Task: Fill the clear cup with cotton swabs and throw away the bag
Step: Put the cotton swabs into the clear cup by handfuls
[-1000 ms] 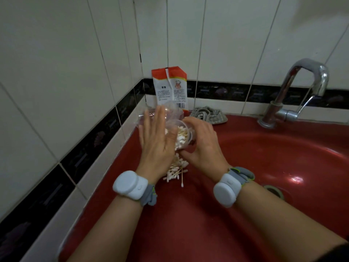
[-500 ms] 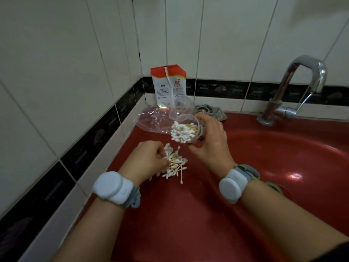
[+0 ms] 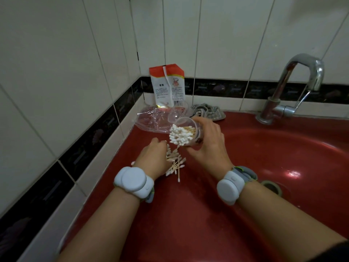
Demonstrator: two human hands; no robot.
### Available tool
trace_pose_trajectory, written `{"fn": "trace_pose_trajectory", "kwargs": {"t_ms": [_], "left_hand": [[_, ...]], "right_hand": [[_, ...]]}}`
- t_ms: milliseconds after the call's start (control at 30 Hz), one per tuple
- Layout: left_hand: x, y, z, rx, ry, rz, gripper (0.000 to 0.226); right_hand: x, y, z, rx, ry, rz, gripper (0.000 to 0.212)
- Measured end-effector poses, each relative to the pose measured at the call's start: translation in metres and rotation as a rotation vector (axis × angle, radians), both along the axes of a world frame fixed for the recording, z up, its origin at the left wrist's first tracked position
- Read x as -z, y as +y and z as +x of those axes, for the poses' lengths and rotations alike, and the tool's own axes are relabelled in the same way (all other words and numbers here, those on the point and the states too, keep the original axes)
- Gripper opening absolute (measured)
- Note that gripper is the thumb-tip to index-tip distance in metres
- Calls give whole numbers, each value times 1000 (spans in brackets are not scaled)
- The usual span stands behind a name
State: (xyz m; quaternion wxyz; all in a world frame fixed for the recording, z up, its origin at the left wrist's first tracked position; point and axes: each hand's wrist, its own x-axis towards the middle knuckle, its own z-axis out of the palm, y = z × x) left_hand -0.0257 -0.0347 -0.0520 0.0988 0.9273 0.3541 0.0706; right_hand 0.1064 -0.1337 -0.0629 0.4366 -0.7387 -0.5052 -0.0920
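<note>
Gathering loose swabs to top up the cup

Nearest, the left hand [image 3: 154, 157] curls over the loose swabs [image 3: 174, 161] lying on the red sink [image 3: 188, 214] rim, seemingly pinching some, though its fingertips are hidden; just beyond, the right hand [image 3: 206, 143] grips the clear cup [image 3: 188, 132], tipped toward the left and packed with swabs; behind it the emptied clear bag [image 3: 151, 120] lies crumpled by the wall, a red-and-white packet [image 3: 167, 85] upright in the corner; the filling step looks underway, and next the gathered swabs need lifting and sliding into the cup mouth, aligned with those inside; the bag remains to discard.
</note>
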Motion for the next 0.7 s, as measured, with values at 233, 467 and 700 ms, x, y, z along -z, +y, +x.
{"fn": "trace_pose_trajectory", "kwargs": {"t_ms": [233,467,700], "left_hand": [[4,3,6,23,18,58,14],[-14,7,-7,50,-158,9,13],[-26,23,-22,-21,-395,-147,20]], "right_hand": [[0,-2,0,-2,6,-7,69],[-2,-4,2,-4,2,-9,68],[-2,-3,2,-13,15,-23,67]]}}
